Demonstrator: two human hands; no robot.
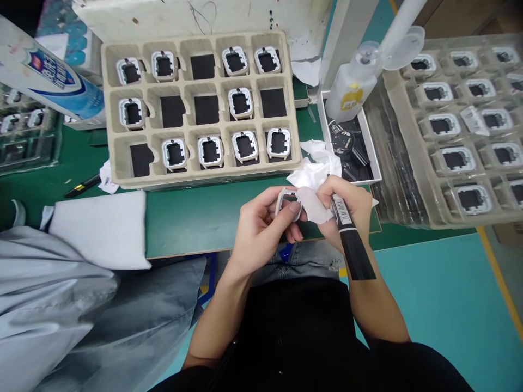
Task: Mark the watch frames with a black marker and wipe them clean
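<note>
My left hand (pixel 261 226) is closed round a small white square frame (pixel 285 199), held just off the front edge of the green table (pixel 188 218). My right hand (pixel 347 209) pinches a white cloth (pixel 314 179) against that frame. The same hand also grips a black marker (pixel 351 239) that points down toward my lap. Both hands touch at the frame.
A beige pulp tray (pixel 202 174) with several white frames in its cells lies behind my hands. A second tray (pixel 412 147) of frames sits at the right. A white bottle (pixel 353 90) leans over a small white box (pixel 324 117). A folded white cloth (pixel 100 228) and a pen (pixel 81 186) lie at left.
</note>
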